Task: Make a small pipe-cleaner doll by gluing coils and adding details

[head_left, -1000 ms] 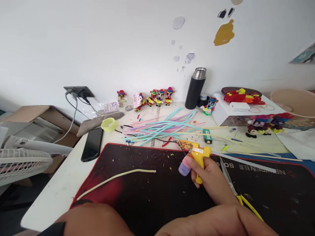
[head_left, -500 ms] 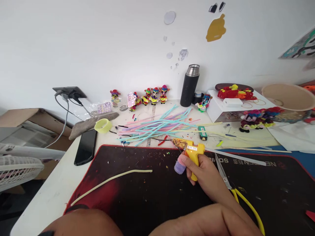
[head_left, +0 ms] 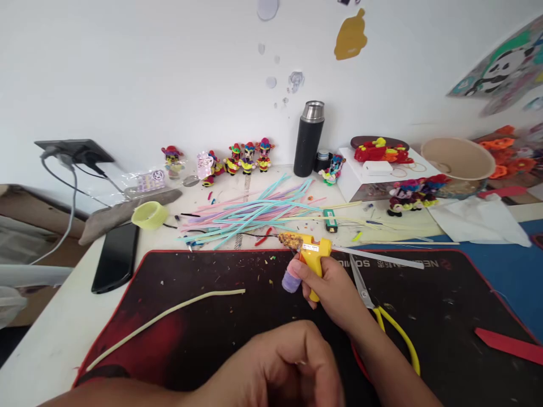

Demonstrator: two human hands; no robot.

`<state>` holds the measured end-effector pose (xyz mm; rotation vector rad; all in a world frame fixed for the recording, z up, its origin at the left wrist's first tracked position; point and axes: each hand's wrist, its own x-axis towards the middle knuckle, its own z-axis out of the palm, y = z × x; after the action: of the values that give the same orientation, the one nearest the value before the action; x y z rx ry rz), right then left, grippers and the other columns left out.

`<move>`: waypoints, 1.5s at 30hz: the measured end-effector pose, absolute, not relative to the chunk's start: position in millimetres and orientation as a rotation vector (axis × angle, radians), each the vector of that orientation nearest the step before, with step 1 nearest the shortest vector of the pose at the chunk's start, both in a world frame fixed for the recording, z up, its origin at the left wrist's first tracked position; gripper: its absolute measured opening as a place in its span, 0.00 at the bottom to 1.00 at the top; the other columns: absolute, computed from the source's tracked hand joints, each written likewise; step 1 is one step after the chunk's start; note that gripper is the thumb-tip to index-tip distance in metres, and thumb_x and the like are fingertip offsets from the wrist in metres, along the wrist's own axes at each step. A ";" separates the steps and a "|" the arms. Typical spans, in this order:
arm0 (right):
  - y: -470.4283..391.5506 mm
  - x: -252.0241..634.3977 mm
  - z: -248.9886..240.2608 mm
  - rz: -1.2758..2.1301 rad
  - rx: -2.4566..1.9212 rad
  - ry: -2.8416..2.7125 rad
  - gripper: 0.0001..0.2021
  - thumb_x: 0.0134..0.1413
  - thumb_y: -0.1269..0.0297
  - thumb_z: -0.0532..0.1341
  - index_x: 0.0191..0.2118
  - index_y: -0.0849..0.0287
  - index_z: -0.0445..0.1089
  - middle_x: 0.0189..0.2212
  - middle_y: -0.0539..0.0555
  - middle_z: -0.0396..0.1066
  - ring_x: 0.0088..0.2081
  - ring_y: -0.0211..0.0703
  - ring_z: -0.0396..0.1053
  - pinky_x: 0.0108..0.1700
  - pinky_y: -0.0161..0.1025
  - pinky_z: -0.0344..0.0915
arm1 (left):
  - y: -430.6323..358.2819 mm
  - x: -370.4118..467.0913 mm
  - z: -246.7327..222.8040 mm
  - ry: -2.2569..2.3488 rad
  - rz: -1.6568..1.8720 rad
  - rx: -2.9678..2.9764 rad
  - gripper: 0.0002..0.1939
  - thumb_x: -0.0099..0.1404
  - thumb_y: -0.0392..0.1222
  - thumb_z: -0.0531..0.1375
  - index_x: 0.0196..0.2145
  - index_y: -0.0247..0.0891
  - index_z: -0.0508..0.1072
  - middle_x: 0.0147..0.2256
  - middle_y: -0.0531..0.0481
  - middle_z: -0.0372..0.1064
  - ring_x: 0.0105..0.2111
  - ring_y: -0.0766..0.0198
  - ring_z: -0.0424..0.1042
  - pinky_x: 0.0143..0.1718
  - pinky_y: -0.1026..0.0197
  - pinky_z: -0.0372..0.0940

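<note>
My right hand (head_left: 335, 285) is wrapped round the handle of a yellow glue gun (head_left: 313, 251), whose nozzle points left. A small pink and purple fuzzy piece (head_left: 291, 277) is pinched at its thumb. In the near foreground my left hand (head_left: 292, 362) has curled fingers; whatever they may hold is too hidden to make out. One pale yellow fuzzy stem (head_left: 169, 312) lies on the black mat (head_left: 203, 339) to the left. Scissors with yellow handles (head_left: 396, 322) rest under and beside my right forearm.
Pastel stems (head_left: 254, 212) lie in a pile behind the mat. Several small dolls (head_left: 263, 155), a black flask (head_left: 309, 141) and a white box (head_left: 360, 183) stand near the wall. A phone (head_left: 115, 257) and yellow roll (head_left: 149, 215) sit at the left.
The view has shifted to the right. My left hand has come further into view at the bottom centre, its curled fingers now showing. My right hand still grips the glue gun.
</note>
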<state>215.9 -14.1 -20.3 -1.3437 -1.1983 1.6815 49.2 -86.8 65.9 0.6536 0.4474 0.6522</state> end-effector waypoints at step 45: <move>-12.3 218.8 -23.3 1.840 -1.256 -1.239 0.20 0.61 0.43 0.67 0.32 0.57 0.71 0.16 0.42 0.66 0.15 0.32 0.60 0.18 0.30 0.56 | -25.3 25.8 -15.1 0.875 0.523 0.919 0.24 0.68 0.61 0.68 0.39 0.33 0.81 0.40 0.40 0.81 0.36 0.59 0.78 0.41 0.59 0.73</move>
<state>218.8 -12.3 -23.3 -1.2558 -1.2387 1.8400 25.8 -25.3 -15.1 0.9189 0.8749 0.5230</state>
